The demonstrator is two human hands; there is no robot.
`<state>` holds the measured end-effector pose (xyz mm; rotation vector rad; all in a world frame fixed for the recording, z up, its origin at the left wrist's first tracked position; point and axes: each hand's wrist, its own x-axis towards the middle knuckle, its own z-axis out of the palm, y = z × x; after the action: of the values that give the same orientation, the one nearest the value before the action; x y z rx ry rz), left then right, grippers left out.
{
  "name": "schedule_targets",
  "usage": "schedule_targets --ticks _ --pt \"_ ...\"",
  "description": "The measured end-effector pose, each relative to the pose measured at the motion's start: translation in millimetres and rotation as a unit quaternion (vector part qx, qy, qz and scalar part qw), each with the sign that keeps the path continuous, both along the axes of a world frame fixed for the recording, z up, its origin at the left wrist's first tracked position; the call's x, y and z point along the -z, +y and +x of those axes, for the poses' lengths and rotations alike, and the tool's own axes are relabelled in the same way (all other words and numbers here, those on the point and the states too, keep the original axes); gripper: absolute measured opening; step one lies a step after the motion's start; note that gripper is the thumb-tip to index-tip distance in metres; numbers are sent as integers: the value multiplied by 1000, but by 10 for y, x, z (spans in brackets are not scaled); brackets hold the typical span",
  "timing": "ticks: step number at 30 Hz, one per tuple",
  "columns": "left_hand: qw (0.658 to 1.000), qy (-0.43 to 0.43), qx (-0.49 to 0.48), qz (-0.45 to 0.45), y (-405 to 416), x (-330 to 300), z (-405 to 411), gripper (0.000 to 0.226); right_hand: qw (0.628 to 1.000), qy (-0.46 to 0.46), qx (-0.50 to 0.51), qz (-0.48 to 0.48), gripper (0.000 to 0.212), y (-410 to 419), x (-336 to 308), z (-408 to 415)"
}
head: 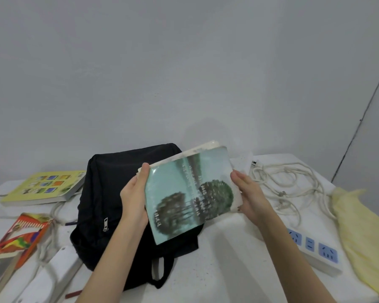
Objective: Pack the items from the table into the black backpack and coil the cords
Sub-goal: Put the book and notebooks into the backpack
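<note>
A black backpack (109, 193) lies flat on the white table (228, 270), its zipper pull facing left. Above it I hold a light blue book with trees on its cover (188, 193), tilted. My left hand (135, 197) grips its left edge, thumb on the cover. On the opposite edge my right hand (249, 196) grips the book. A tangled white cord (289, 182) lies at the right, with a white power strip with blue sockets (313, 250) in front of it.
A yellow-green book (44, 186) lies at the far left. An orange book (20, 235) and another white power strip (50, 278) with its cord sit at the near left. A pale yellow cloth (363, 232) hangs at the right edge. A grey wall stands behind.
</note>
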<state>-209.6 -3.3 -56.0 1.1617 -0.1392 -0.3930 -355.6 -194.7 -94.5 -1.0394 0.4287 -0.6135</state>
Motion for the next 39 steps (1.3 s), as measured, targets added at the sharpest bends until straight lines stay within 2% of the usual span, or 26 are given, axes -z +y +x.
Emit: schedule_targets --ticks 2,5,7,10,14,19,21,23,26,29,31,33,35,37,39 --pt "999 -1 24 28 52 39 51 37 997 40 -50 -41 74 39 -21 -12" --pt "994 1 89 64 128 83 58 54 986 100 -115 -67 53 112 -42 -10" --pt "991 17 114 68 169 100 57 62 983 111 -134 -62 55 136 -18 5" --pt "985 50 154 68 214 107 88 56 981 127 -141 -48 55 199 45 23" --pt "974 53 217 24 175 106 108 45 977 145 -159 -5 66 248 138 32" --pt "959 75 270 48 220 207 180 49 977 105 -182 -38 38 187 84 -20" --pt "956 47 271 102 241 234 212 48 979 98 -169 -54 32 160 101 -28" --pt "947 -33 262 186 263 283 250 53 979 112 -162 -60 36 143 156 -37" --pt "910 -165 270 270 387 326 322 48 976 134 -162 -55 37 122 259 -84" --pt "872 -277 228 334 610 403 530 18 973 139 -177 -46 46 101 356 -118" --pt "835 -329 229 378 719 409 597 34 972 140 -182 -43 51 93 390 -118" --pt "848 -312 251 348 740 387 537 62 972 136 -185 -43 52 92 388 -109" --pt "867 -272 281 308 693 336 404 73 972 127 -192 -51 57 102 331 -80" --pt "869 -245 319 289 610 314 299 66 969 125 -202 -72 57 99 261 -30" --pt "870 -244 320 285 500 351 267 59 966 127 -205 -91 45 90 180 20"
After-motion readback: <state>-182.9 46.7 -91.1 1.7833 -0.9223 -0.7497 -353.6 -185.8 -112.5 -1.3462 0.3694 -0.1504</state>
